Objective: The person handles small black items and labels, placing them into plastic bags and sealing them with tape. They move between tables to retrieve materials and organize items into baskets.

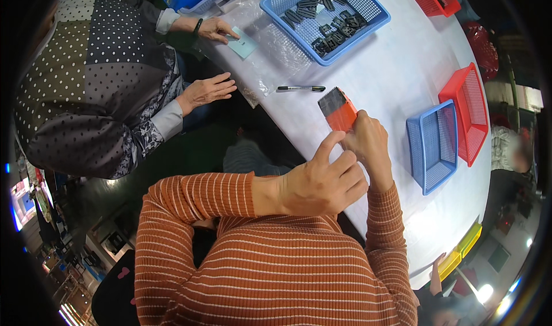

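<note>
My right hand is closed around an orange and black tape dispenser with a serrated edge, held over the near edge of the table. Just below and left of it is my left hand, its index finger reaching up to the right hand and the other fingers curled in. What those curled fingers hold, if anything, is hidden. A dark pen lies on the white table, left of the dispenser.
A blue basket of black plastic parts stands at the back. To the right are a small blue basket, a red basket and yellow bins. On the left, a co-worker's hand touches a pale card beside clear plastic bags.
</note>
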### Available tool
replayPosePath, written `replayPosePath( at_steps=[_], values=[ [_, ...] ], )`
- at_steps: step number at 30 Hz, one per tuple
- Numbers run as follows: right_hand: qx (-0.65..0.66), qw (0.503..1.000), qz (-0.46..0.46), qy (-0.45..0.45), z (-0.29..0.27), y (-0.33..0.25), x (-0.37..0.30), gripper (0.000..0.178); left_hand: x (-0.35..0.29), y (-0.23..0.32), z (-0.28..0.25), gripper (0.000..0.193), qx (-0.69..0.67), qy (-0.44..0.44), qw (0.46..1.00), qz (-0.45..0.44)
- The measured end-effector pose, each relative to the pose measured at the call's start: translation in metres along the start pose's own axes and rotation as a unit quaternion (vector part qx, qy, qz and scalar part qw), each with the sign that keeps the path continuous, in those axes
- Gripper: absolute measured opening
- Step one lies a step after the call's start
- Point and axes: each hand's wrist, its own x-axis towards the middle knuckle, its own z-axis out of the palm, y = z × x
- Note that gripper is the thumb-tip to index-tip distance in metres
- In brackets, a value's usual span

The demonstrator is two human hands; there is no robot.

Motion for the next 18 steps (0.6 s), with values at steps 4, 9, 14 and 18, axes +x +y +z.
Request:
replayPosePath(
  at_steps=[4, 9, 14, 18],
  values=[
    [-0.036, 0.999, -0.005, -0.004, 0.013, -0.001, 0.015, 0.041, -0.004, -0.006, 0.009, 0.009, 0.004, -0.024, 1.0, -0.003],
    [-0.064, 0.997, 0.049, -0.015, 0.042, 0.027, 0.029, 0.037, 0.018, 0.0, -0.007, 0.007, -0.105, 0.062, 0.992, -0.022],
    [-0.099, 0.977, 0.108, 0.153, 0.12, 0.089, 0.032, 0.05, 0.021, -0.07, -0.03, 0.013, -0.27, 0.043, 0.941, -0.199],
    [-0.161, 0.956, 0.089, 0.228, 0.139, 0.096, 0.027, 0.046, 0.026, -0.093, -0.05, 0.011, -0.347, -0.001, 0.897, -0.273]
  ],
)
